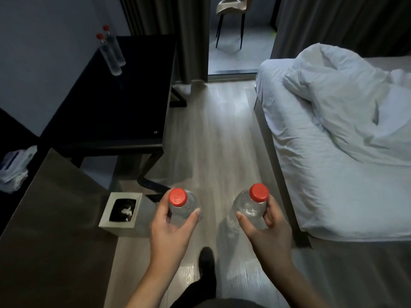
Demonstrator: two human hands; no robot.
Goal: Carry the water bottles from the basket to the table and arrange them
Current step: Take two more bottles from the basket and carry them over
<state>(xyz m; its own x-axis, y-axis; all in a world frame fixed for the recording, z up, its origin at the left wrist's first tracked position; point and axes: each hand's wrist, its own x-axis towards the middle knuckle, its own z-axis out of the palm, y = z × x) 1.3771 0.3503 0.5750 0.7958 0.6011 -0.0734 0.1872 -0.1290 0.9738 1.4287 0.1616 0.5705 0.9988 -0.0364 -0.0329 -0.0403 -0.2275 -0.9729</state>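
My left hand (170, 230) grips a clear water bottle with a red cap (183, 205) upright over the floor. My right hand (264, 227) grips a second red-capped bottle (249, 207) beside it. Ahead on the left stands a black table (124, 90). Two more red-capped bottles (111, 52) stand side by side at its far left corner by the wall. No basket shows in this view.
A grey counter (49, 218) runs along the near left, with a small square bin (121, 213) at its end. A bed with a rumpled white duvet (344, 130) fills the right. Wooden floor lies between them; a chair (231, 10) stands beyond the curtains.
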